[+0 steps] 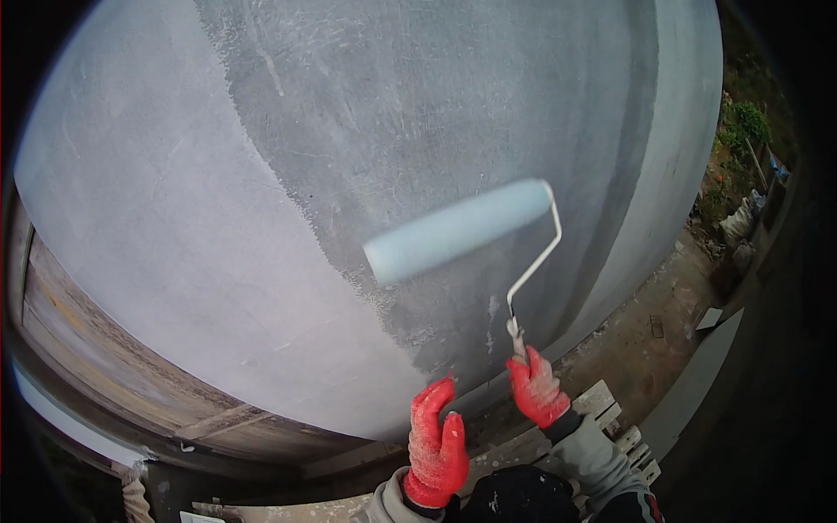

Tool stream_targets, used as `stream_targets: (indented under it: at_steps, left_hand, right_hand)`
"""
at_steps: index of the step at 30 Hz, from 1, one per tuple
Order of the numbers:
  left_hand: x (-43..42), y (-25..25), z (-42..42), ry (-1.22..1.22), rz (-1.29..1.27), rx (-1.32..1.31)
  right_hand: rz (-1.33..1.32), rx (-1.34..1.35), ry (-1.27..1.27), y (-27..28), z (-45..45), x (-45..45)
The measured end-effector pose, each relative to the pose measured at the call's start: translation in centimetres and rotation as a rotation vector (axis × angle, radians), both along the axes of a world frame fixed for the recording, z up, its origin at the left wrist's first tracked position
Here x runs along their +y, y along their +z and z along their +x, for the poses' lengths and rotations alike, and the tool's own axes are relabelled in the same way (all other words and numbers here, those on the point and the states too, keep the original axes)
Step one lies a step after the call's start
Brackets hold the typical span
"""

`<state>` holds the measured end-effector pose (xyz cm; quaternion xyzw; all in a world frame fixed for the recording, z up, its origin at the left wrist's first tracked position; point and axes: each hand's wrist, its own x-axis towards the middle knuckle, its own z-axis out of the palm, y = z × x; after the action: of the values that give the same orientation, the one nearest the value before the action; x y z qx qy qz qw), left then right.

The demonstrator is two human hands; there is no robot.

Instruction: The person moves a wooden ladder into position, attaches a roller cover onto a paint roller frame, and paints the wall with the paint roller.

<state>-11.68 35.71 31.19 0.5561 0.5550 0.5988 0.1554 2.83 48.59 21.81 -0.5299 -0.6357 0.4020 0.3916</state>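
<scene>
My right hand [538, 392], in a red glove, is wrapped round the handle of a paint roller [462, 231]. The roller's long pale-blue sleeve is tilted, its right end higher, and a bent white wire frame joins it to the handle. It lies in front of the grey wall [436, 105]; whether it touches the surface I cannot tell. My left hand [434, 444], also in a red glove, is raised below the roller with thumb and fingers apart, holding nothing. A ragged edge on the wall divides a darker grey band from a lighter area on the left.
Planks [296, 510] spotted with white lie below my hands, with pale slatted wood [602, 405] at their right. A wooden-framed recess [113, 349] is at lower left. Far below on the right are dirt ground [649, 349], green plants [745, 122] and pale sacks [739, 220].
</scene>
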Motion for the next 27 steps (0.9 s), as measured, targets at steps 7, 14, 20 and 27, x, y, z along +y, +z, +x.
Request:
stream_targets:
  at_steps: [7, 14, 20, 27]
  left_hand:
    - [0.3, 0.1, -0.1, 0.011, 0.02, 0.046]
    - [-0.7, 0.4, -0.1, -0.013, -0.003, -0.009]
    - [-0.7, 0.6, -0.2, -0.021, 0.0, 0.001]
    - [-0.9, 0.9, -0.8, 0.003, -0.009, 0.039]
  right_hand:
    - [0.155, 0.131, -0.007, 3.7, -2.0, 1.2]
    - [-0.008, -0.206, -0.019, -8.1, 0.3, -7.0]
    - [0.117, -0.138, -0.009, 2.8, -0.7, -3.5]
    - [0.068, 0.163, -0.015, 4.7, -3.2, 0.1]
